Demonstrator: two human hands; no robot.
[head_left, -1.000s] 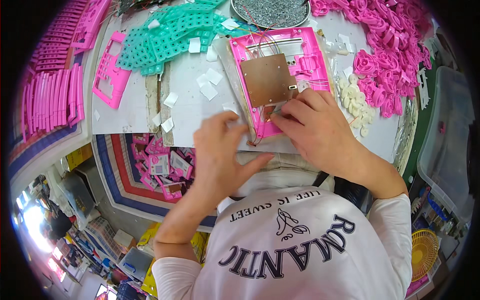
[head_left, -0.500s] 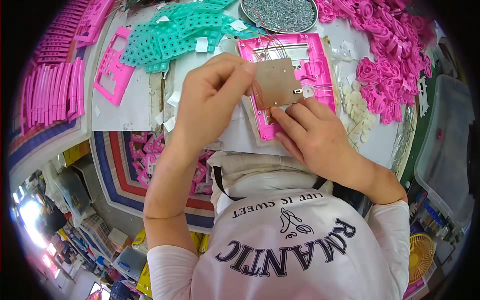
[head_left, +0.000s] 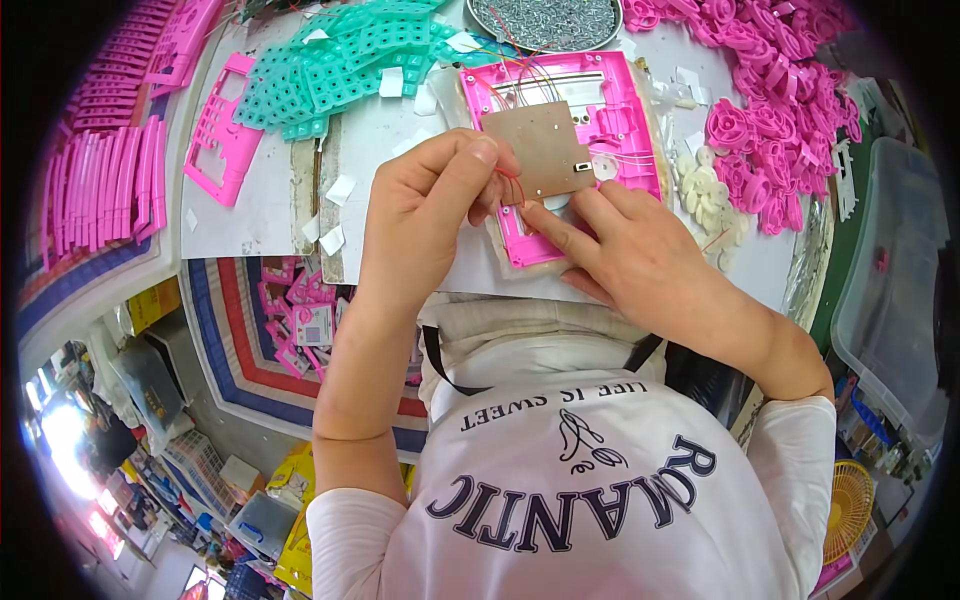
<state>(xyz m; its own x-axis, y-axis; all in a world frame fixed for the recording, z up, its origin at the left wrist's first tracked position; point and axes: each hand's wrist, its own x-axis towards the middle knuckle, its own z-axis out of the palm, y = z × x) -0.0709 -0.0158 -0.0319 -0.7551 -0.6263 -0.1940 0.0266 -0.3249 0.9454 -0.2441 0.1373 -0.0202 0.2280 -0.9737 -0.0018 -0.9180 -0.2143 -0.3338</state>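
A brown circuit board (head_left: pixel 538 140) with a small black switch lies tilted over a pink plastic housing (head_left: pixel 648 135). Thin red wires (head_left: pixel 511 178) loop down at the board's left edge. My left hand (head_left: pixel 432 190) pinches these wires between thumb and fingertips, beside the board's lower left corner. My right hand (head_left: pixel 640 240) rests at the housing's near edge. Its index finger stretches to the board's lower edge, close to the wires, while its thumb is apart below. Whatever lies under the right fingertips is mostly hidden.
Teal keypad sheets (head_left: pixel 340 70) heap behind the housing, next to a round tray of screws (head_left: pixel 550 22). Pink parts (head_left: pixel 770 130) pile at the right, near cream discs (head_left: pixel 712 195). A pink frame (head_left: pixel 218 135) and stacked pink strips (head_left: pixel 105 190) lie left.
The housing and board have shifted slightly left and toward the top. My left hand has come lower along the wires, and the right index finger has moved left along the board's lower edge.
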